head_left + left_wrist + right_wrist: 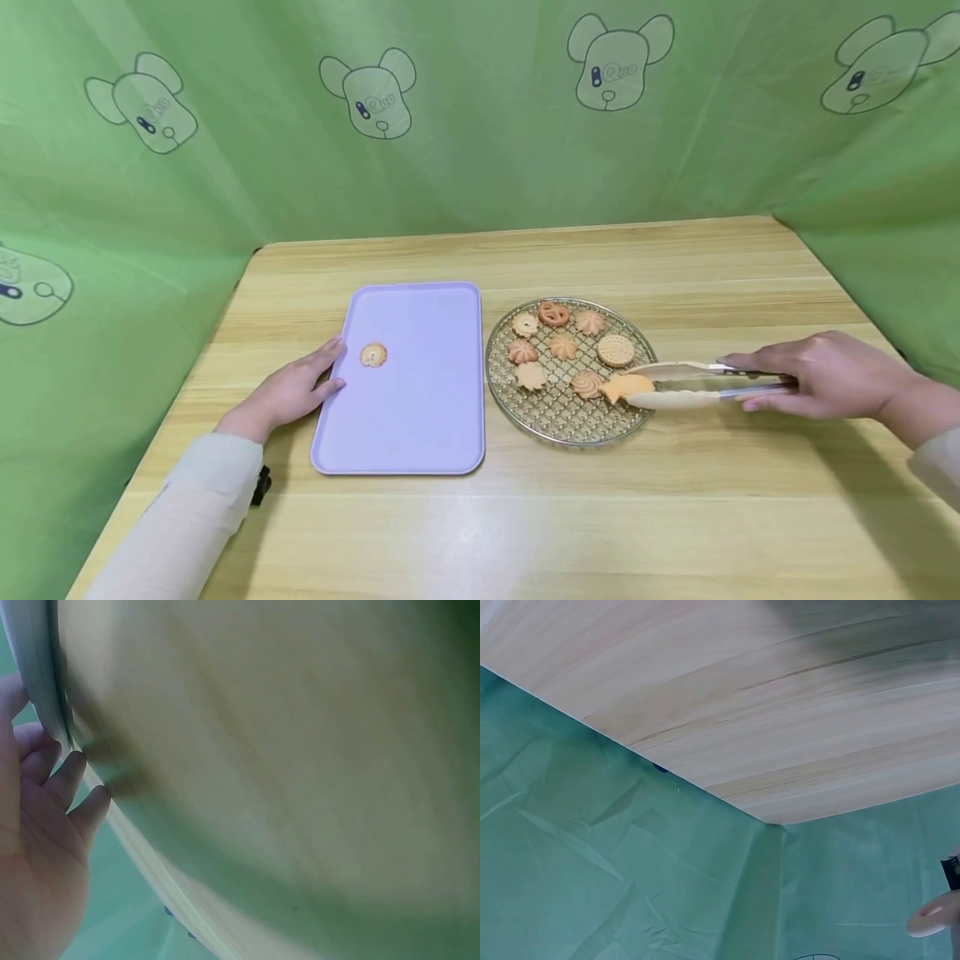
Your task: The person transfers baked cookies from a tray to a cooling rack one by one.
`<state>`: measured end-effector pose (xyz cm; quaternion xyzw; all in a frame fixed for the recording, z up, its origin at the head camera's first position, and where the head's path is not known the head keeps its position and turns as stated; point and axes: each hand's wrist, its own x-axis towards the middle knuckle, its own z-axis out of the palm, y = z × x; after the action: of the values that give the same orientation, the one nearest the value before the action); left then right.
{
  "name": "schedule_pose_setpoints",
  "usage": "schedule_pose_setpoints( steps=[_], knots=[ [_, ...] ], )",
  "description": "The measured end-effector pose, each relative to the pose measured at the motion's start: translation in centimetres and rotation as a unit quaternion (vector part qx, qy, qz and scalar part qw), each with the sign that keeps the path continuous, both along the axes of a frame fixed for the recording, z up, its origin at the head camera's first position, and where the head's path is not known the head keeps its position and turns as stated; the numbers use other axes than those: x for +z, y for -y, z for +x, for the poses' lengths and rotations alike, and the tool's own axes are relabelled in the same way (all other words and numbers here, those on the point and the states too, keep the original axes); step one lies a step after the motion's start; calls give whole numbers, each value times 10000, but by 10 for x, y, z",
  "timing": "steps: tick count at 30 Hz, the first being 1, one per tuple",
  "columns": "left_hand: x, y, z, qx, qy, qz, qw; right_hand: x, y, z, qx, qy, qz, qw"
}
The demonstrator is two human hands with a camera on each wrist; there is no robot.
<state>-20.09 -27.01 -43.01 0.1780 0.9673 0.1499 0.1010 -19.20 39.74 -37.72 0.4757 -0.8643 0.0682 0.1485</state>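
Observation:
In the head view my right hand (832, 375) grips metal tongs (723, 393) with pale scalloped tips. Between the tips is an orange cookie (626, 386) shaped like a fish or pineapple, over the right part of a round wire rack (555, 425). Just left of it lies a swirl cookie (587, 384). My left hand (288, 387) rests at the left rim of a lilac tray (408, 433), fingers and thumb touching its edge. A round cookie (373, 355) lies on that tray. The left wrist view shows the fingers (67, 776) at the tray's side; the right one catches only a finger (934, 913).
Several other cookies lie on the rack, among them a pretzel-shaped cookie (553, 314) and a round dotted cookie (616, 351). Tray and rack stand side by side on a wooden table (525, 533). A green curtain (487, 167) with printed bear heads encloses the table's back and sides.

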Motion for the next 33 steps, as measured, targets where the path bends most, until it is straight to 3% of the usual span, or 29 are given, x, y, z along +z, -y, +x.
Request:
schedule_pose_setpoints(
  steps=[10, 33],
  knots=[
    [0, 0, 1, 25, 0, 12, 10000, 1, 0, 0, 66, 99, -155, 9998],
    [1, 0, 1, 35, 36, -8, 10000, 0, 27, -8, -381, 183, 189, 9989]
  ],
)
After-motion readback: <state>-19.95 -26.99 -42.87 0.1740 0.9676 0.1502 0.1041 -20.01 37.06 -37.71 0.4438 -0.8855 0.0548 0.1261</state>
